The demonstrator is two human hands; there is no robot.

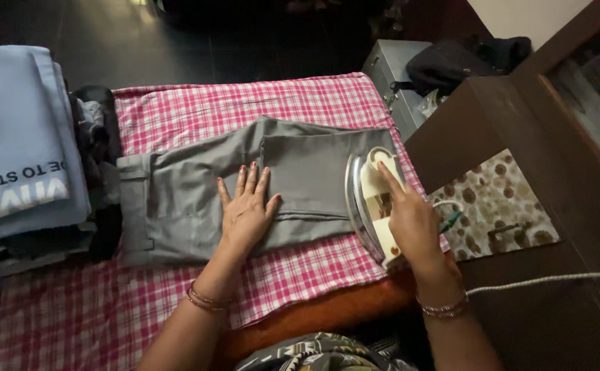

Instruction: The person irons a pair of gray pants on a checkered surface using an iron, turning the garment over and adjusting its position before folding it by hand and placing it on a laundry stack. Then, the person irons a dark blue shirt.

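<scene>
A pair of folded grey cloth trousers (197,199) lies flat across the middle of the worktop (327,312), which is covered by a pink and white checked cloth (176,110). The waistband end points toward the left edge of the view; the folded leg end reaches to the right.

The left hand (246,211) rests palm down on the trousers, near their centre. Its fingers are spread and fully extended, and it grips nothing; it presses flat on the fabric. Bangles sit on the wrist.

The right hand (413,223) is closed around the handle of a cream-coloured electric iron with a shiny metal soleplate (368,199). The index finger lies stretched along the top of the iron. The iron stands tipped on its side at the right end of the trousers, the soleplate facing left toward the left hand. Whether the soleplate touches the fabric cannot be told.

A white cord (554,279) runs off to the right from behind the right wrist.

At the left edge a stack of folded garments (18,144) sits on the checked cloth, a light blue one uppermost, dark ones beneath and beside it. Right of the iron lies a beige mat with brown spots (499,199) on a dark wooden surface. A grey metal box (392,75) stands beyond the far right corner of the cloth.
</scene>
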